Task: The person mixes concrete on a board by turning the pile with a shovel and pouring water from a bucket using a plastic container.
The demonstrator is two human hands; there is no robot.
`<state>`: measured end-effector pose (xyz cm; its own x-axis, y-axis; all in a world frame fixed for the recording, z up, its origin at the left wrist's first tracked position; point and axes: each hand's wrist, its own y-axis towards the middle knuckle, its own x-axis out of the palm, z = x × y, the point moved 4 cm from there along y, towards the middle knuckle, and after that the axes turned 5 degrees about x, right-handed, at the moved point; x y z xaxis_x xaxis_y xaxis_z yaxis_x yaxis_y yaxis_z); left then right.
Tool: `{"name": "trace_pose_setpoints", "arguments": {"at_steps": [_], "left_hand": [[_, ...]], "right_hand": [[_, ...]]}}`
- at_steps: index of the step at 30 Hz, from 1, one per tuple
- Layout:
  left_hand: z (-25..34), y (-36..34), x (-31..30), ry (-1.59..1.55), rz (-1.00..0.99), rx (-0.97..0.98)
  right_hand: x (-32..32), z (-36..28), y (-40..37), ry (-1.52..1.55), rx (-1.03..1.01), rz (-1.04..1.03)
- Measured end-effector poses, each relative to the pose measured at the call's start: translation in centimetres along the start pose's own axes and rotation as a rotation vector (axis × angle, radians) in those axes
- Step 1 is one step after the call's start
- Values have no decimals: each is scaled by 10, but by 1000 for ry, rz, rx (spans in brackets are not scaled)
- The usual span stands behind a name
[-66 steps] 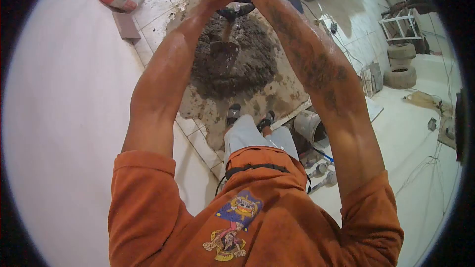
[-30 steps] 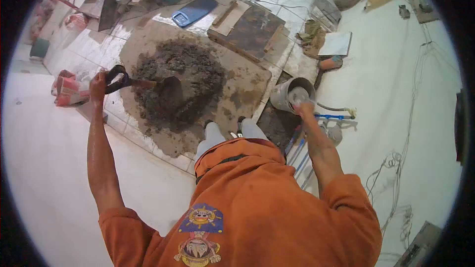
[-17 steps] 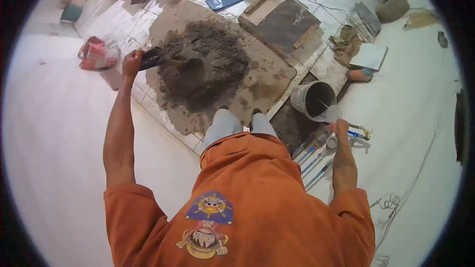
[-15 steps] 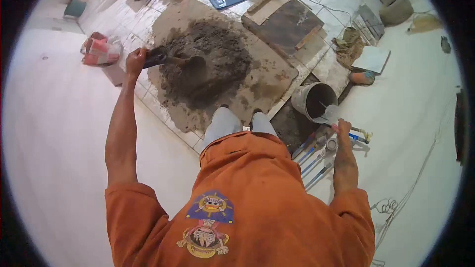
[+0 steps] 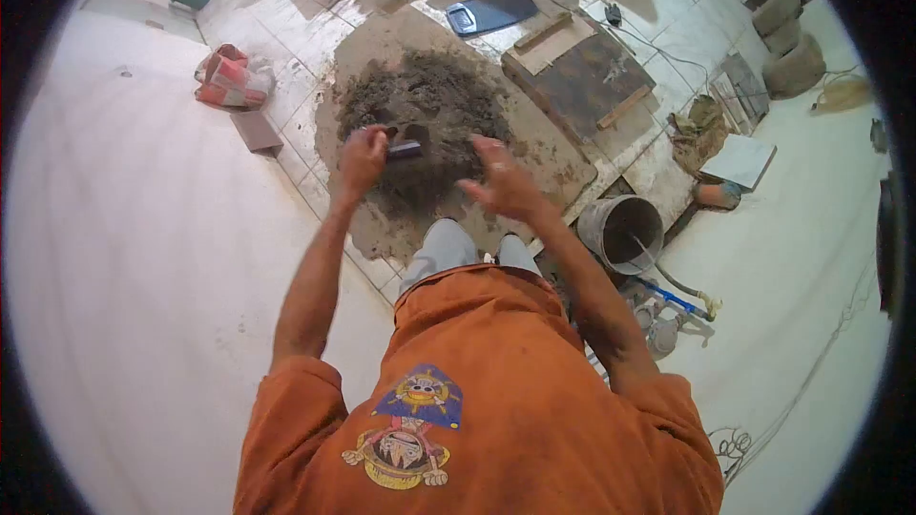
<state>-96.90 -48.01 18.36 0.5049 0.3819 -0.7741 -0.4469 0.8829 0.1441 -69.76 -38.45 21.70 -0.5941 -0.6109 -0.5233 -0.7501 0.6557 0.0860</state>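
My left hand [image 5: 363, 162] is closed round the dark grip [image 5: 403, 149] of a long-handled tool, apparently a shovel, seen almost end-on from above. Its lower part is against a heap of wet grey mortar [image 5: 439, 86], and the blade is hard to make out. To the right of the grip, my right hand [image 5: 506, 181] hovers over the near right side of the heap, fingers spread and slightly blurred, with nothing in it. The mortar lies on a stained board [image 5: 563, 167] on the tiled floor. Beside my right forearm stands a bucket [image 5: 596, 234] with a thin stick-like thing in it.
A red and white bag [image 5: 232, 81] lies at left, near a flat tile [image 5: 256, 132]. Beyond the mortar are a blue-grey flat case [image 5: 491, 13] and a dark wooden panel [image 5: 582, 76]. Blue-handled tools [image 5: 676, 296] lie by the bucket; a cable [image 5: 668, 52] crosses the floor.
My right hand has left the bucket and a pale cup-like thing there, and come over the mortar, open. My left hand has moved right with the shovel grip. The view has shifted.
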Motion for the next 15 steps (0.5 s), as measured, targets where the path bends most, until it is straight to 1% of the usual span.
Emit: {"name": "trace_pose_setpoints", "arguments": {"at_steps": [1,4,7,8,10,12,13,14,15], "left_hand": [[-3,-11,12,-6,16,44],[30,-37,12,-204,67,73],[-8,-61,12,-673,-1,-266],[-4,-76,2,-810,-37,-530],[-23,-106,-2,-923,59,-616],[-55,-126,-1,-987,147,-706],[-77,-139,4,-974,129,-726],[-106,-153,10,-962,113,-747],[-131,-172,14,-951,93,-774]], "right_hand": [[16,-25,15,55,-211,-32],[70,-61,32,-456,-325,-196],[114,-49,51,-413,26,-749],[125,-47,52,-449,-30,-753],[145,-46,38,-505,-131,-759],[155,-61,34,-428,-34,-818],[163,-69,33,-390,18,-847],[185,-64,35,-441,-24,-853],[183,-80,47,-445,-19,-795]]}}
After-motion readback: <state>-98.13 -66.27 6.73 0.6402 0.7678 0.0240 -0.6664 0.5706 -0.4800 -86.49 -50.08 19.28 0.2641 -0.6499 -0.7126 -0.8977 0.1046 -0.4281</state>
